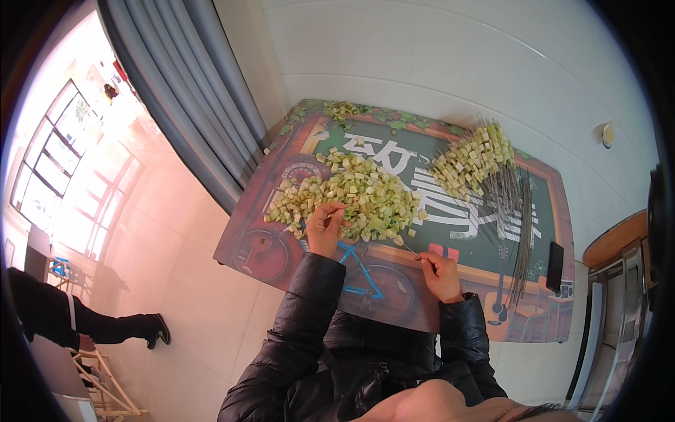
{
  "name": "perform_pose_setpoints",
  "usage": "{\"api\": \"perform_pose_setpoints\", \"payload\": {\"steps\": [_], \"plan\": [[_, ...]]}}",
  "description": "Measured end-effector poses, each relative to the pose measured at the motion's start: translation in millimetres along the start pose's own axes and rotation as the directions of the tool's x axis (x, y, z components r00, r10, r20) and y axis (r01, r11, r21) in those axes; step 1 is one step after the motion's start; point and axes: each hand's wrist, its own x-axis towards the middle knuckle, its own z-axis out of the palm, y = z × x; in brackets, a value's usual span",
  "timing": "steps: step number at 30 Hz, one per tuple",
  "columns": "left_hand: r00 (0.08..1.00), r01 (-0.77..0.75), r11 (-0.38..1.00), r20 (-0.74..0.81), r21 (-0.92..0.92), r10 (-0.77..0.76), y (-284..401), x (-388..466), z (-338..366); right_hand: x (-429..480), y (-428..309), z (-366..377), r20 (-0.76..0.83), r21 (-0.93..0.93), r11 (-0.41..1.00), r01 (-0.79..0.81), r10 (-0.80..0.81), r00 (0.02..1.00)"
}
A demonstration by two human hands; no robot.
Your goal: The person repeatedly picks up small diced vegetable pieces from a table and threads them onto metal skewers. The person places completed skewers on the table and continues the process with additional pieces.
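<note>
A large heap of pale green vegetable cubes [364,195] lies on the printed tabletop [422,311]. My left hand [326,226] is over the near left edge of the heap, its thumb and forefinger close together; whether a cube is between them cannot be told. My right hand [440,274] pinches a thin skewer [411,250] that points up and left, with a pale cube [398,240] at its far end beside the heap. Farther back on the right, filled skewers of cubes [474,158] lie stacked in a fan. Bare thin skewers [523,232] lie right of them.
A small pile of green bits [341,112] sits at the table's back left edge. A black phone-like object [554,267] lies near the right edge. Grey curtains [195,95] hang at left, a white wall [422,47] stands behind, and a seated person's leg [116,326] shows at far left.
</note>
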Motion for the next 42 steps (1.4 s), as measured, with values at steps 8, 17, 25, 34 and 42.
{"api": "perform_pose_setpoints", "payload": {"steps": [8, 17, 25, 34, 42], "plan": [[0.998, -0.057, 0.998, 0.018, -0.025, 0.058, -7.1, 0.2, 1.6, -0.4, 1.9, -0.5, 0.006, 0.003, 1.0, 0.014, -0.014, 1.0], [0.996, 0.082, 0.996, -0.031, 0.028, -0.082, -9.9, 1.6, -5.6, -0.5, 3.1, 0.9, 0.018, 0.014, 1.0, 0.02, -0.02, 1.0], [0.998, 0.057, 0.982, -0.002, -0.183, -0.058, -7.9, 2.0, -0.8, 0.1, 5.7, 4.1, -0.002, 0.049, 0.997, 0.061, -0.061, 0.998], [0.999, 0.004, 0.978, 0.036, -0.207, 0.004, -18.3, 5.2, -2.0, -0.5, 4.1, 1.6, 0.035, 0.035, 0.999, 0.021, -0.023, 0.999], [0.996, 0.069, 0.904, 0.081, -0.421, -0.038, -19.0, 6.4, -7.9, -0.2, 2.4, 0.2, 0.068, -0.002, 1.0, -0.031, 0.031, 0.997]]}}
